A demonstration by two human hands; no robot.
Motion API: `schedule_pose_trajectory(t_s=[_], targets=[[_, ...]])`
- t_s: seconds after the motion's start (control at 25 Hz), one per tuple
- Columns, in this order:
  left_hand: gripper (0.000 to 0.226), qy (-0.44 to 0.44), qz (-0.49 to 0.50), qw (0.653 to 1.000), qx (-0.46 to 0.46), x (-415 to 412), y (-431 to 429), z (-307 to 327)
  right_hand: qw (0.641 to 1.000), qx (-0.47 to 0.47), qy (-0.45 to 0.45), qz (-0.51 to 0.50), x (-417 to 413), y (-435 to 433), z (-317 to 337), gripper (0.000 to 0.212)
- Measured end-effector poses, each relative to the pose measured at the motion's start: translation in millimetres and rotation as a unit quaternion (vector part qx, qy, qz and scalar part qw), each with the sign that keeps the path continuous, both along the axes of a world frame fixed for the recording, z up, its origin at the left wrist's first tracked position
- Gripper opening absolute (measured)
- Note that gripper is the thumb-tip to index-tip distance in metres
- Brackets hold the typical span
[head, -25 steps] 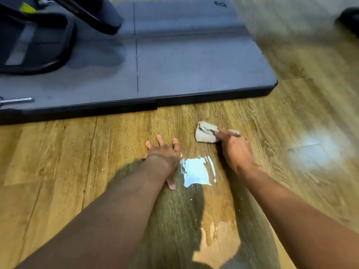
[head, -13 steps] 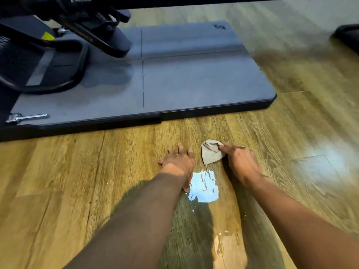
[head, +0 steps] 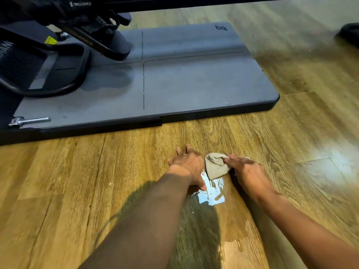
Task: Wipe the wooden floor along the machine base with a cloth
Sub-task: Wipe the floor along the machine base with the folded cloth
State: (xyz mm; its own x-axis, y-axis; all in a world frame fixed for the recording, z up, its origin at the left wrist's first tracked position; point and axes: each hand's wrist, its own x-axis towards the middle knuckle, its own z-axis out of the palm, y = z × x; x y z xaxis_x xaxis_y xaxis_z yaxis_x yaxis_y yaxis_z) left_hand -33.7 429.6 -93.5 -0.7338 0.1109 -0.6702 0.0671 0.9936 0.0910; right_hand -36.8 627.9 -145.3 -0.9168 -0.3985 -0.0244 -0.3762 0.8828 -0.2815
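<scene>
Your right hand (head: pixel 250 171) presses the cloth (head: pixel 214 167) flat-fingered onto the wet patch (head: pixel 212 193), left hand (head: pixel 188 164) splayed open on the floor (head: pixel 77 181), and most wiping along the machine base (head: pixel 194 84) looks undone.

A wooden floor (head: pixel 77 181) of warm brown planks filled the view, with a pale glare (head: pixel 334 152) on the boards at the right and a bright wet patch (head: pixel 213 197) near the middle. A flat grey machine base (head: pixel 194 84) lay across the top, carrying a black frame (head: pixel 108 45) at its left, and a dark object (head: pixel 349 35) sat at the far right edge.
</scene>
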Motion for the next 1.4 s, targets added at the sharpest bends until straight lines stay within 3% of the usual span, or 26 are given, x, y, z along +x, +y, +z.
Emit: schedule_pose_trajectory(t_s=[0.2, 0.36, 0.48, 0.68, 0.88, 1.08, 1.2, 1.28, 1.4], targets=[[0.135, -0.009, 0.081, 0.997, 0.006, -15, 10, -2, 0.999, -0.03, 0.031, -0.019, 38, -6, 0, 0.055], [0.142, -0.038, 0.094, 0.995, -0.016, -26, 15, -8, 1.0, 0.008, 0.01, 0.016, -47, -21, -2, 0.049], [0.138, -0.016, 0.066, 0.998, -0.017, -22, 14, -13, 0.998, 0.045, 0.021, 0.031, -121, -34, -12, 0.051], [0.118, 0.001, -0.004, 0.999, -0.042, -23, 12, -15, 0.996, -0.016, -0.01, 0.092, -182, -4, 2, 0.038], [0.127, -0.011, 0.028, 0.999, -0.037, -25, 10, -17, 0.998, 0.001, 0.043, -0.041, -133, 32, -17, 0.039], [0.144, -0.019, 0.046, 0.998, -0.042, -26, 11, -11, 0.999, -0.041, 0.006, 0.004, -15, 34, -28, 0.042], [0.136, 0.001, 0.038, 0.999, -0.033, -18, 9, -10, 0.997, -0.025, 0.035, 0.068, -19, 46, -16, 0.046], [0.126, 0.017, 0.032, 0.999, -0.008, -9, 10, -9, 1.0, 0.006, 0.0, 0.013, -58, 37, -10, 0.05], [0.106, 0.033, 0.014, 0.999, 0.019, 5, 8, -10, 0.994, -0.024, -0.058, -0.088, -70, 21, -14, 0.044]])
